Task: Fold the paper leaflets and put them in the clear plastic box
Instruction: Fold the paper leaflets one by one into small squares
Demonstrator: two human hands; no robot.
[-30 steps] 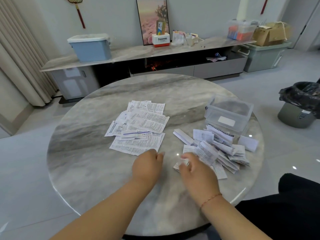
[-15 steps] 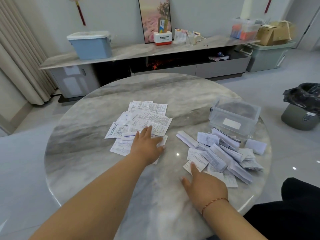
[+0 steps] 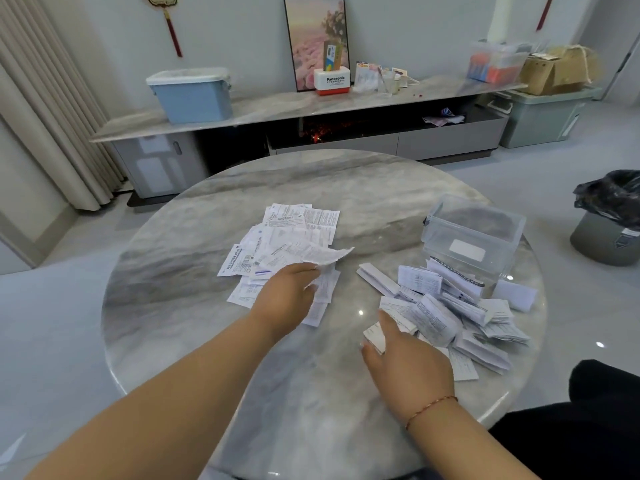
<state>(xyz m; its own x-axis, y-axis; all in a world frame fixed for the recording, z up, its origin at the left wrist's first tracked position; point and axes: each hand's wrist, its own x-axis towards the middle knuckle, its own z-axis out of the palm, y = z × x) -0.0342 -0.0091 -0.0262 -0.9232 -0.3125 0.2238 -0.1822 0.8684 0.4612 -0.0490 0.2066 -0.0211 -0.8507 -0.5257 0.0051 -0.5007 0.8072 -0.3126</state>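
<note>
A loose pile of flat printed leaflets lies at the middle of the round marble table. My left hand rests on the pile's near edge and pinches one leaflet, whose right corner lifts off the pile. To the right lies a heap of folded leaflets. My right hand lies on the table with straight fingers beside the heap's near left edge, touching a folded leaflet. The clear plastic box stands open behind the heap, and nothing shows inside it.
A bin with a black bag stands on the floor to the right. Behind the table runs a low cabinet carrying a blue tub, a framed picture and small boxes. My dark-clothed leg is at the lower right.
My left hand went from beside my right hand out to the flat pile and now lifts one leaflet. My right hand let go of a folded leaflet by the heap and flattened on the table.
</note>
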